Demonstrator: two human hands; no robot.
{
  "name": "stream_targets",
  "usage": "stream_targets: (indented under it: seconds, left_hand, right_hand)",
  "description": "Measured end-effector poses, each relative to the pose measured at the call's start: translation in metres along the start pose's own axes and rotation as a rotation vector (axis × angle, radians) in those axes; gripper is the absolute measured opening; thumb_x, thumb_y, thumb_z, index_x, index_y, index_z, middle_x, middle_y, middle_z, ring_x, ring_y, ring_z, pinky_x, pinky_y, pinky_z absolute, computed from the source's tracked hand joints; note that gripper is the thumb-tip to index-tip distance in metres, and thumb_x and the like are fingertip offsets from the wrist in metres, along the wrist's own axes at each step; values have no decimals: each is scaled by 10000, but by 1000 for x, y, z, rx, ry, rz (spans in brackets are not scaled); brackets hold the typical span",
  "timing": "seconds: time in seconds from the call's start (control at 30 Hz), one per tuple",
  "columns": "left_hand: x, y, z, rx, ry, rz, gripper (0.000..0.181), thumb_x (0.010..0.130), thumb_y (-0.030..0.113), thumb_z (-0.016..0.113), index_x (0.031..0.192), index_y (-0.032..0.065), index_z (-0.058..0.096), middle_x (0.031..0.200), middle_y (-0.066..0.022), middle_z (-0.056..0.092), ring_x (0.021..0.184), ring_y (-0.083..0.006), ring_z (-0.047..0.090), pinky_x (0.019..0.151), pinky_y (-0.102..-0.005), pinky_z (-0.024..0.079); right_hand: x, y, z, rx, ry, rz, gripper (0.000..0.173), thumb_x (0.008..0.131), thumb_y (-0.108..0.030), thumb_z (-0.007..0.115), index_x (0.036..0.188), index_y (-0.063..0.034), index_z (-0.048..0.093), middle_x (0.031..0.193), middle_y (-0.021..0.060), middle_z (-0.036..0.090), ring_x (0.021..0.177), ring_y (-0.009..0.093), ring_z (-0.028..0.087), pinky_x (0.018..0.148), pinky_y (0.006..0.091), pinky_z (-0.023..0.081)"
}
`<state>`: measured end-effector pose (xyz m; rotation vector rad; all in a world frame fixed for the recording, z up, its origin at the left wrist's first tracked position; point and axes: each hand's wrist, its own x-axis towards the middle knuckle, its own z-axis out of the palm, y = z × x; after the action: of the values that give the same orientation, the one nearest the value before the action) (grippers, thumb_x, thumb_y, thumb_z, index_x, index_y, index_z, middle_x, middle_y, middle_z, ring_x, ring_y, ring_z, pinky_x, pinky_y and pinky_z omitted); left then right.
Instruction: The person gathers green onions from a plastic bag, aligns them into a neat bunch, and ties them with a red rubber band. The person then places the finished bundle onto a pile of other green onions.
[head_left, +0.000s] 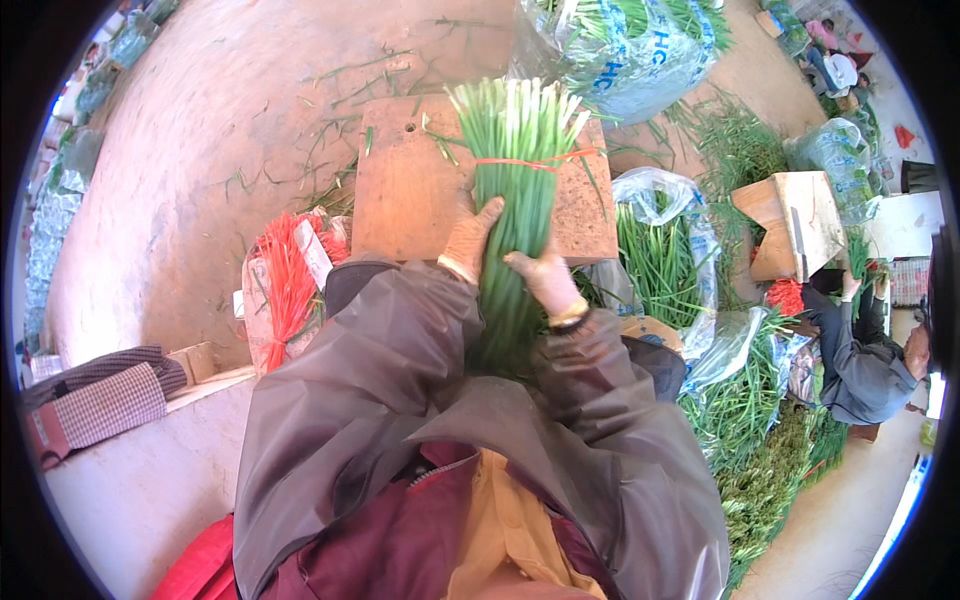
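A thick bundle of long green stalks with pale cut ends (517, 187) lies over a wooden board (412, 180), its pale ends pointing away from me. A red tie (517, 162) goes around it near those ends, one tail reaching right. My left hand (472, 232), in a light glove, grips the bundle's left side below the tie. On its right side my right hand (551, 281), also gloved, closes around the stalks a little nearer to me. The leafy lower part hangs towards my lap, partly in shadow. Loose bits of stalk rest on the board.
Red ties (283, 277) lie in a bunch left of the board. Plastic bags of green stalks stand beyond the board (637, 67) and to its right (660, 262). More greens (765, 465) are heaped at lower right. Another person (874, 375) sits at far right near a wooden stand (795, 221).
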<state>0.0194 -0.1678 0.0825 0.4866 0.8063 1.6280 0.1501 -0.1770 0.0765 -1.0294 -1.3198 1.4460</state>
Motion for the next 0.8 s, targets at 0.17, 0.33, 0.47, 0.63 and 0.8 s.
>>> stream_targets:
  seconds: [0.17, 0.33, 0.47, 0.63, 0.8]
  left_hand:
    - [-44, 31, 35, -325, -431, -565, 490, 877, 248, 661, 1290, 38, 502, 1200, -109, 601, 1082, -231, 582, 956, -368, 467]
    - [-73, 48, 118, -707, -353, -541, 457, 897, 296, 646, 1259, 42, 529, 1231, -99, 598, 1105, -231, 582, 990, -381, 453]
    - [-73, 71, 143, -917, -295, -491, 532, 934, 400, 564, 1329, 58, 468, 1290, -115, 556, 1168, -265, 543, 1005, -423, 438]
    - [-50, 47, 110, -1175, -393, -479, 604, 944, 479, 506, 1370, 59, 419, 1337, -133, 520, 1204, -297, 520, 1032, -447, 416]
    - [-20, 47, 97, -841, -155, -182, 315, 948, 263, 521, 1189, 62, 550, 1137, -95, 624, 1038, -238, 606, 921, -370, 498]
  right_hand:
    - [-23, -145, -45, 67, -36, 190, 603, 762, -21, 696, 1318, 25, 467, 1133, 92, 609, 999, 181, 579, 912, 300, 454]
    - [11, -267, -47, -315, -373, 478, 456, 880, -220, 664, 1248, 21, 541, 1093, 89, 648, 924, 147, 617, 839, 294, 497]
    - [97, -298, -37, -788, -687, 668, 450, 910, -373, 627, 1159, 3, 631, 1043, 79, 681, 875, 149, 646, 802, 299, 522]
    - [95, -280, -46, -946, -689, 697, 456, 919, -377, 613, 1178, -3, 619, 1056, 82, 678, 890, 153, 643, 804, 302, 517]
    - [89, -258, -58, -958, -694, 663, 461, 927, -382, 598, 1198, -9, 608, 1069, 85, 674, 906, 157, 639, 805, 305, 512]
